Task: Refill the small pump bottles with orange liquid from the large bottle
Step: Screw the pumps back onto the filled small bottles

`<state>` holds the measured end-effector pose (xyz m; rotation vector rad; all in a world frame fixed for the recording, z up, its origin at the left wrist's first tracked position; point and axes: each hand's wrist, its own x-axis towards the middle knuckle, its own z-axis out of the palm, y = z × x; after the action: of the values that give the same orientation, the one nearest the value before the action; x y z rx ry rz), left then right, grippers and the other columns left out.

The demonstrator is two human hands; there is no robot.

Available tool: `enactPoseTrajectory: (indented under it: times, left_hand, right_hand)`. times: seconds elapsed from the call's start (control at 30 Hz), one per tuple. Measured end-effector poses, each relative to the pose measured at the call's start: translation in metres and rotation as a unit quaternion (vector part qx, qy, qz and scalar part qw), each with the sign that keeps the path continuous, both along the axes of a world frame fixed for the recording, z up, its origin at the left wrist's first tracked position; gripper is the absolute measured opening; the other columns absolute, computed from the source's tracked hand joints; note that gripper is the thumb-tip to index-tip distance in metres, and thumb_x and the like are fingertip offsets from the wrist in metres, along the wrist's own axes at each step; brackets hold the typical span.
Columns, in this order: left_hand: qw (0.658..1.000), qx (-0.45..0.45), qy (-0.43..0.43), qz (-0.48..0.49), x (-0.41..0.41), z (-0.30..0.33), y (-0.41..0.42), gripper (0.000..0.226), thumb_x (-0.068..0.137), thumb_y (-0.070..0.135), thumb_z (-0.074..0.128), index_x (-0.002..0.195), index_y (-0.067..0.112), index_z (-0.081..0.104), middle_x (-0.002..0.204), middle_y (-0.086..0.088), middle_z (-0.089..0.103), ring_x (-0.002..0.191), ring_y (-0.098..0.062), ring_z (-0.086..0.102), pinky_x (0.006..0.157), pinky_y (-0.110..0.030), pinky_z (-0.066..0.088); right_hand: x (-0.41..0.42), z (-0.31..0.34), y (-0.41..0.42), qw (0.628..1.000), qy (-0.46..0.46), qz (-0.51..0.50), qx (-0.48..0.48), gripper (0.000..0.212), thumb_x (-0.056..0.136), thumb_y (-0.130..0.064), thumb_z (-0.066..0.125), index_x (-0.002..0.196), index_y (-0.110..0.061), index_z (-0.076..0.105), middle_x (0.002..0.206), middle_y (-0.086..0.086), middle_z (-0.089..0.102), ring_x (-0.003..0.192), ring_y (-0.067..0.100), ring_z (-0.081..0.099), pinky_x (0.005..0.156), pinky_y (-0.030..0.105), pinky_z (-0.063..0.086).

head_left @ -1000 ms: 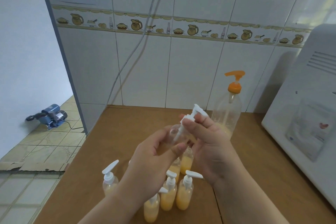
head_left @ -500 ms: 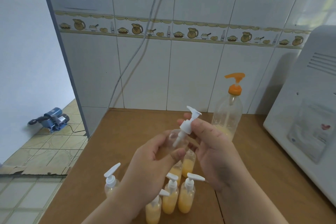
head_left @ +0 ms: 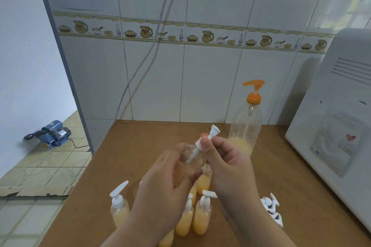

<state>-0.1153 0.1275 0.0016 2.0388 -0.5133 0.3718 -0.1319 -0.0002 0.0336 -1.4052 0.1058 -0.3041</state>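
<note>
The left hand (head_left: 168, 184) curls round a small clear bottle (head_left: 193, 159) held in mid-air above the wooden table (head_left: 124, 158); its thumb lies across the near side of the bottle and the fingers wrap behind, so the grip is closed on it. The bottle looks empty. The right hand (head_left: 226, 166) pinches the white pump head (head_left: 206, 139) between thumb and forefinger, the remaining fingers folded loosely beneath. The pump tilts toward one o'clock, its nozzle uppermost and its stem running down toward seven o'clock across the bottle's mouth; whether the collar is seated on the neck cannot be told.

The large bottle (head_left: 246, 126) with the orange pump (head_left: 254, 91) stands upright at about one o'clock from the hands, near the tiled wall (head_left: 210, 78), with a little orange liquid at its bottom. Beneath the hands, at six o'clock, a cluster of filled small bottles (head_left: 201, 214) stands on the table, most capped with white pumps, one open-necked (head_left: 204, 179). Another capped bottle (head_left: 119, 209) stands apart at eight o'clock. Loose pump heads (head_left: 271, 208) lie in a heap at four o'clock, beside a white appliance (head_left: 337, 126).
</note>
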Motion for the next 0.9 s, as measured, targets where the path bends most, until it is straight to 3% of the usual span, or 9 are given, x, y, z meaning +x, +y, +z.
enactPoseTrajectory:
  times: [0.13, 0.23, 0.3, 0.4, 0.6, 0.67, 0.77, 0.87, 0.9]
  left_hand:
    - [0.997, -0.062, 0.047, -0.013, 0.022, 0.018, 0.022, 0.024, 0.082, 0.031, 0.066, 0.101, 0.037, 0.052, 0.093, 0.022, 0.062, 0.085, 0.002, 0.059, 0.07, -0.014, 0.043]
    - [0.985, -0.134, 0.087, 0.069, 0.055, 0.031, 0.055, 0.021, 0.086, 0.03, 0.063, 0.105, 0.03, 0.056, 0.095, 0.014, 0.067, 0.091, -0.004, 0.062, 0.077, -0.027, 0.045]
    - [0.977, -0.161, 0.11, 0.083, 0.078, 0.035, 0.079, 0.018, 0.087, 0.024, 0.064, 0.104, 0.029, 0.057, 0.099, 0.012, 0.07, 0.097, -0.007, 0.063, 0.086, -0.031, 0.045]
    - [0.979, -0.074, 0.184, 0.055, 0.106, 0.022, 0.106, 0.018, 0.087, 0.02, 0.065, 0.102, 0.029, 0.059, 0.1, 0.008, 0.069, 0.099, -0.012, 0.062, 0.088, -0.034, 0.044]
    - [0.953, 0.044, 0.297, 0.033, 0.119, -0.051, 0.131, 0.036, 0.081, 0.011, 0.072, 0.106, 0.033, 0.06, 0.101, 0.002, 0.07, 0.1, -0.016, 0.063, 0.094, -0.044, 0.049]
    - [0.944, 0.086, 0.316, 0.026, 0.117, -0.072, 0.138, 0.045, 0.079, 0.007, 0.071, 0.106, 0.039, 0.056, 0.095, 0.003, 0.069, 0.092, -0.017, 0.064, 0.087, -0.041, 0.052]
    - [0.93, 0.159, 0.328, 0.044, 0.115, -0.093, 0.143, 0.04, 0.078, 0.007, 0.067, 0.104, 0.036, 0.058, 0.09, 0.001, 0.068, 0.087, -0.021, 0.063, 0.081, -0.042, 0.053]
    - [0.922, 0.164, 0.348, 0.048, 0.11, -0.099, 0.14, 0.036, 0.082, 0.005, 0.065, 0.105, 0.033, 0.058, 0.092, 0.0, 0.069, 0.091, -0.019, 0.065, 0.086, -0.043, 0.053]
    - [0.922, 0.163, 0.347, 0.044, 0.109, -0.099, 0.139, 0.038, 0.082, 0.004, 0.065, 0.107, 0.032, 0.057, 0.094, 0.0, 0.069, 0.092, -0.019, 0.065, 0.087, -0.043, 0.052]
  right_hand:
    - [-0.006, 0.007, -0.024, 0.995, 0.003, 0.049, -0.083, 0.039, 0.067, -0.032, 0.067, 0.106, -0.028, 0.066, 0.098, -0.013, 0.072, 0.089, 0.0, 0.066, 0.069, 0.011, 0.051]
    - [-0.02, 0.002, -0.058, 0.998, -0.008, -0.028, -0.06, 0.045, 0.061, -0.038, 0.072, 0.105, -0.029, 0.068, 0.102, -0.013, 0.072, 0.095, 0.002, 0.066, 0.079, 0.02, 0.053]
    - [-0.03, -0.007, -0.08, 0.995, -0.015, -0.078, -0.061, 0.069, 0.041, -0.058, 0.085, 0.102, -0.028, 0.072, 0.102, -0.006, 0.073, 0.094, 0.006, 0.067, 0.085, 0.028, 0.055]
    - [-0.04, -0.031, -0.108, 0.988, 0.005, -0.148, -0.035, 0.089, 0.016, -0.069, 0.085, 0.097, -0.034, 0.073, 0.097, 0.003, 0.074, 0.081, 0.007, 0.068, 0.078, 0.018, 0.053]
    - [-0.055, -0.08, -0.134, 0.975, 0.099, -0.2, -0.012, 0.103, 0.001, -0.067, 0.083, 0.089, -0.014, 0.074, 0.083, 0.003, 0.075, 0.065, 0.001, 0.067, 0.063, 0.012, 0.054]
    - [-0.058, -0.09, -0.136, 0.971, 0.122, -0.204, -0.013, 0.091, 0.004, -0.066, 0.084, 0.085, -0.025, 0.076, 0.083, 0.002, 0.075, 0.064, 0.0, 0.066, 0.063, 0.013, 0.054]
    - [-0.061, -0.098, -0.136, 0.972, 0.134, -0.194, 0.009, 0.031, 0.05, -0.043, 0.089, 0.078, -0.038, 0.076, 0.091, 0.009, 0.074, 0.065, -0.001, 0.065, 0.062, 0.012, 0.053]
    - [-0.06, -0.109, -0.138, 0.967, 0.153, -0.205, -0.011, 0.031, 0.054, -0.043, 0.087, 0.079, -0.029, 0.077, 0.086, 0.006, 0.075, 0.071, 0.008, 0.066, 0.063, 0.012, 0.052]
    - [-0.058, -0.11, -0.137, 0.965, 0.159, -0.209, -0.007, 0.016, 0.066, -0.028, 0.084, 0.077, -0.02, 0.076, 0.087, 0.01, 0.074, 0.072, 0.012, 0.065, 0.062, 0.012, 0.052]
